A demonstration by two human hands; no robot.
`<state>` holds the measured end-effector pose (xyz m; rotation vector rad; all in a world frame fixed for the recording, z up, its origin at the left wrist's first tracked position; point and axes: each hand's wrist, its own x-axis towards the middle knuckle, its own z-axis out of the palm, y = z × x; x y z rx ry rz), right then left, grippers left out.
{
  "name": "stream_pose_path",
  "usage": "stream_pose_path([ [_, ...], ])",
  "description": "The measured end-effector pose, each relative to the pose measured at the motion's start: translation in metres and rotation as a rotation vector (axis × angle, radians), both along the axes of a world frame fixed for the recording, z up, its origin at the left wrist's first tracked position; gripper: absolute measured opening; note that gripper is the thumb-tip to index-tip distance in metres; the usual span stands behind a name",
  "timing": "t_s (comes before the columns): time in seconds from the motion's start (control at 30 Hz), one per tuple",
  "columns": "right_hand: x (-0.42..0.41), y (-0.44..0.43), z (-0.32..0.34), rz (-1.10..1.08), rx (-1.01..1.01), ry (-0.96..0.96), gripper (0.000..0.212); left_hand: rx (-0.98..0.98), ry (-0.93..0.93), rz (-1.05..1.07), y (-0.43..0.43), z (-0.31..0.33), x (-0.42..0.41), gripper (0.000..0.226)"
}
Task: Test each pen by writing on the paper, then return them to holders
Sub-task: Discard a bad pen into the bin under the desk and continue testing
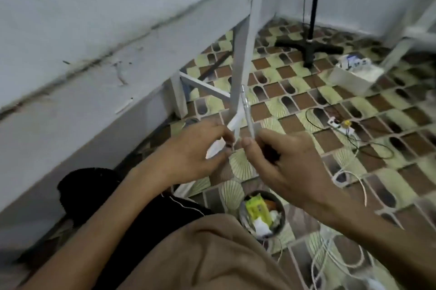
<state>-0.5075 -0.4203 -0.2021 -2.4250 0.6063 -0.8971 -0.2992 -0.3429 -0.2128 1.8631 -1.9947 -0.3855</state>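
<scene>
**Figure. Two pens held in the air beside the table, over the floor**

Head view. The left hand [195,148] has its fingers curled round a white pen [215,148], which slants up and to the right out of the grip. Blur hides whether this is one pen or a pen with a loose cap. The right hand [283,159] pinches a slim grey pen [247,112] between thumb and fingers near its lower end, so most of the barrel stands free above the hand. The two pens come close together above the fingertips, but whether they touch cannot be told. Both are held beside the white table [94,53], over the patterned floor and above an open bin [262,214] of rubbish. Neither paper nor holders are in view, so no writing test appears to be under way.

Risks, as judged. The grey pen is held low and by a light pinch, so a knock against the white pen or the table leg could tip it out of the fingers. A dropped pen would probably land in the bin or among the pale cables [349,178] on the floor, where a white barrel would be hard to pick out. With two pens in hand at once, tested and untested ones may be confused. The table top lies at the edge of view, so the paper must be located before any writing.
</scene>
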Motion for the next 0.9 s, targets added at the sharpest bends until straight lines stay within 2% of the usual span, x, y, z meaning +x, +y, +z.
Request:
stream_pose_path([
  [0.13,-0.043,0.005,-0.081,-0.214,0.117,0.112,0.042,0.245,0.011,-0.130,-0.039,-0.077,-0.042,0.019],
  [0.33,-0.084,0.020,-0.206,-0.452,0.355,0.365,0.047,0.581,-0.171,-0.335,-0.081,-0.173,-0.100,0.024],
  [0.47,-0.094,0.012,-0.269,-0.521,0.460,0.557,0.049,0.678,-0.348,-0.420,-0.090,-0.207,-0.117,0.030],
  [0.57,-0.095,0.001,-0.304,-0.551,0.564,0.719,0.055,0.708,-0.319,-0.393,-0.095,-0.218,-0.112,0.036],
  [0.7,-0.091,-0.005,-0.317,-0.509,0.608,0.749,0.047,0.725,-0.247,-0.336,-0.093,-0.210,-0.096,0.039],
  [0.77,-0.081,-0.009,-0.306,-0.471,0.546,0.772,0.040,0.725,-0.220,-0.313,-0.088,-0.196,-0.087,0.041],
  [0.9,-0.053,-0.025,-0.259,-0.384,0.419,0.664,0.033,0.605,-0.199,-0.247,-0.074,-0.165,-0.065,0.039],
])
